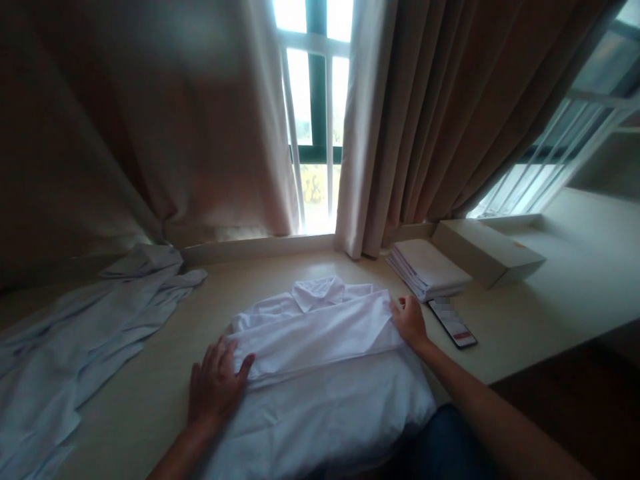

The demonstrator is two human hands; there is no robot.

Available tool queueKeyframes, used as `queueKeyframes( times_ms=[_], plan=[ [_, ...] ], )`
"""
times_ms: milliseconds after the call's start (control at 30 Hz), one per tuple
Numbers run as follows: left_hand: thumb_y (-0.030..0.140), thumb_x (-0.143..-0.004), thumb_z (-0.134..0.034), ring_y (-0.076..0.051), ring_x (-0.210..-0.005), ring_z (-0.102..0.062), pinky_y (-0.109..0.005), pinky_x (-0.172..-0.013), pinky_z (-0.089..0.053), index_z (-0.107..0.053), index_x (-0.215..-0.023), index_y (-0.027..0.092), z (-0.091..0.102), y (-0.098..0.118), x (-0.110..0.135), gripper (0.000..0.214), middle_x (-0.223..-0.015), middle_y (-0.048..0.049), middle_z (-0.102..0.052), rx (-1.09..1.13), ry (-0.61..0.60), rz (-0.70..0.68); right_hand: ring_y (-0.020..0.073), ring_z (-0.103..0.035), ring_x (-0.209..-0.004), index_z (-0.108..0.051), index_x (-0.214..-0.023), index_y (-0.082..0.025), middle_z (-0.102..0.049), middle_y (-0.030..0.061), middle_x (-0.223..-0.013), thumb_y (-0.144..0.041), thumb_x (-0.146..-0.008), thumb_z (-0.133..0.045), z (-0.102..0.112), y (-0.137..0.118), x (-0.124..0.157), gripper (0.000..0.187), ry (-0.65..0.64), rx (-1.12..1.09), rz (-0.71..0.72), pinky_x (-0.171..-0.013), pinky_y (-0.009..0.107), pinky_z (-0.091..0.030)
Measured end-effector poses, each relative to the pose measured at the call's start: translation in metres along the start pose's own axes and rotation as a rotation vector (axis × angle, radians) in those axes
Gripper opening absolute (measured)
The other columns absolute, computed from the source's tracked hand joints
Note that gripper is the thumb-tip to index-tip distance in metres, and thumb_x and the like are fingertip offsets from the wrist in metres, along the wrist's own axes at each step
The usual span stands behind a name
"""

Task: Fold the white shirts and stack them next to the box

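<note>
A white collared shirt (325, 393) lies in front of me, its collar (318, 292) toward the window and its lower end toward my body. A folded band of its cloth, perhaps a sleeve, runs across it below the collar. My left hand (216, 380) rests at the left end of this band, fingers spread and thumb over the cloth. At the band's right end, my right hand (410, 320) is closed on the shirt's edge; its fingertips are partly hidden.
Several unfolded white garments (95, 347) lie heaped on the table (165, 367) at left. To the right are a stack of folded white clothes (427, 267), a phone (454, 324) and a pale box (487, 250). Curtains (370, 133) hang along the back edge.
</note>
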State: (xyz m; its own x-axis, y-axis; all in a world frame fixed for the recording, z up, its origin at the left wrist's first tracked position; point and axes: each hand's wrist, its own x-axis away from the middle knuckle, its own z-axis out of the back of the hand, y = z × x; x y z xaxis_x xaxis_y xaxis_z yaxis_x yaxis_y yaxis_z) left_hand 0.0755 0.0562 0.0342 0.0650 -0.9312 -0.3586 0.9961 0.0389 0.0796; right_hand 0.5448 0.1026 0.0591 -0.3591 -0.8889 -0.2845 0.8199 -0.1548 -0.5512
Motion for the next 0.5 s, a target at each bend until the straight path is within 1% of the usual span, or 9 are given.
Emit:
queueKeyframes(
  times_ms=[67,100,133,167,233,300,400,500],
  plan=[
    [0.052,-0.092,-0.027,-0.029,-0.143,-0.020,-0.050,-0.113,-0.019,-0.041,-0.142,0.017,0.005,0.005,-0.019,0.062,-0.154,-0.0095,-0.032,0.006,-0.024,-0.092,0.0291,-0.050,-0.111,-0.051,-0.118,-0.016,-0.058,0.0163,-0.116,-0.046,-0.086,-0.054,0.011,0.015,0.036,0.044,-0.019,0.039,0.219,-0.096,0.039,-0.038],
    [0.050,-0.093,-0.027,-0.027,-0.144,-0.019,-0.049,-0.114,-0.017,-0.041,-0.142,0.018,0.005,0.008,-0.029,0.060,-0.154,-0.0080,-0.033,0.015,-0.061,-0.145,0.0294,-0.049,-0.112,-0.051,-0.120,-0.017,-0.057,0.0159,-0.118,-0.045,-0.086,-0.056,0.014,0.023,0.051,0.045,-0.046,0.071,0.293,-0.096,0.040,-0.037],
    [0.047,-0.094,-0.025,-0.026,-0.144,-0.020,-0.048,-0.114,-0.017,-0.042,-0.142,0.020,0.004,0.009,-0.040,0.058,-0.154,-0.0068,-0.034,0.025,-0.119,-0.189,0.0290,-0.049,-0.110,-0.052,-0.119,-0.018,-0.058,0.0146,-0.117,-0.043,-0.087,-0.056,0.017,0.031,0.064,0.041,-0.073,0.106,0.341,-0.095,0.040,-0.037],
    [0.045,-0.094,-0.024,-0.025,-0.143,-0.022,-0.047,-0.115,-0.016,-0.043,-0.142,0.022,0.001,0.010,-0.049,0.056,-0.152,-0.0054,-0.037,0.031,-0.196,-0.218,0.0278,-0.051,-0.107,-0.055,-0.115,-0.019,-0.059,0.0129,-0.113,-0.040,-0.089,-0.054,0.018,0.039,0.074,0.033,-0.098,0.138,0.357,-0.094,0.039,-0.037],
    [0.042,-0.095,-0.024,-0.023,-0.142,-0.027,-0.048,-0.115,-0.015,-0.043,-0.142,0.025,-0.008,0.007,-0.060,0.054,-0.152,-0.0036,-0.038,0.031,-0.351,-0.229,0.0251,-0.053,-0.099,-0.061,-0.103,-0.020,-0.062,0.0097,-0.102,-0.033,-0.093,-0.048,0.018,0.053,0.084,0.020,-0.111,0.183,0.336,-0.090,0.037,-0.038],
    [0.042,-0.095,-0.024,-0.022,-0.143,-0.026,-0.048,-0.115,-0.015,-0.037,-0.145,0.027,-0.020,-0.002,-0.063,0.054,-0.154,-0.0028,-0.033,0.021,-0.437,-0.212,0.0235,-0.053,-0.094,-0.062,-0.094,-0.020,-0.062,0.0083,-0.094,-0.029,-0.095,-0.045,0.015,0.062,0.084,0.020,-0.087,0.204,0.302,-0.087,0.035,-0.038],
    [0.042,-0.095,-0.021,-0.021,-0.145,-0.018,-0.047,-0.116,-0.013,-0.026,-0.150,0.027,-0.033,-0.019,-0.056,0.057,-0.159,-0.0017,-0.020,0.011,-0.453,-0.197,0.0232,-0.052,-0.095,-0.062,-0.096,-0.019,-0.062,0.0085,-0.096,-0.025,-0.095,-0.045,0.012,0.066,0.081,0.018,-0.043,0.221,0.289,-0.087,0.034,-0.037],
    [0.045,-0.095,-0.022,-0.022,-0.146,-0.014,-0.046,-0.117,-0.010,-0.021,-0.151,0.025,-0.040,-0.027,-0.049,0.060,-0.160,-0.0026,-0.017,-0.010,-0.456,-0.212,0.0231,-0.052,-0.097,-0.062,-0.101,-0.018,-0.062,0.0085,-0.098,-0.019,-0.093,-0.045,0.011,0.063,0.083,0.019,-0.026,0.241,0.285,-0.088,0.034,-0.036]
  ],
)
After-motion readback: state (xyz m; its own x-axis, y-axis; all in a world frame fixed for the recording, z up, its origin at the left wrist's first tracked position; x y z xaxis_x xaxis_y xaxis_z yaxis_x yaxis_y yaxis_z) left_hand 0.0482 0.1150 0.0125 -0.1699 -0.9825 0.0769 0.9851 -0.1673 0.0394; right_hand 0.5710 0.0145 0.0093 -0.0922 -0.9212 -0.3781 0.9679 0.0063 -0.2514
